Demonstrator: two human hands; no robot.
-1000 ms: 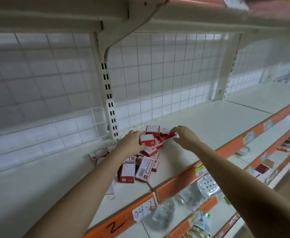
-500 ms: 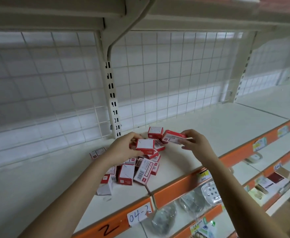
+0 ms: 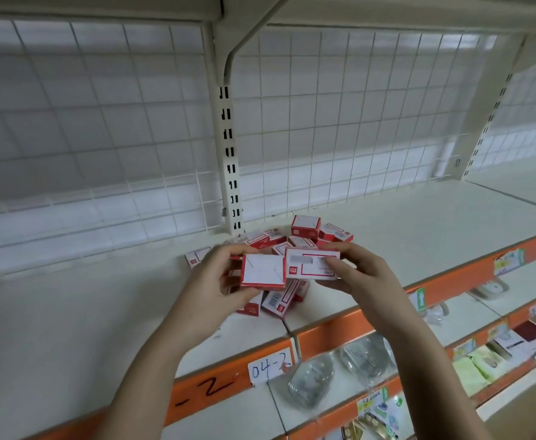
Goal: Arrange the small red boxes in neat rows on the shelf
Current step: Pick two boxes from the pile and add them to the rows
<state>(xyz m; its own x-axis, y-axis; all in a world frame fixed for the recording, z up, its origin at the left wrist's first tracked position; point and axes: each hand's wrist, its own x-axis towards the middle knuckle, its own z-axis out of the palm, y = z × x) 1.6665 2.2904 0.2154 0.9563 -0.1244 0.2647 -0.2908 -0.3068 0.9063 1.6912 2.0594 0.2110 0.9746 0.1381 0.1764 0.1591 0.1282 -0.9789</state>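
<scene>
L hand (image 3: 211, 289) grips 1 red box (image 3: 262, 270), R hand (image 3: 360, 277) grips 1 box (image 3: 311, 267); pile (image 3: 304, 231) uncountable.

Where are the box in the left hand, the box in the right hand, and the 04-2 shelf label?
Left-hand box (image 3: 262, 270), head view, white top face.
Right-hand box (image 3: 307, 266), head view, printed face.
04-2 label (image 3: 270, 366), head view, handwritten middle.
</scene>
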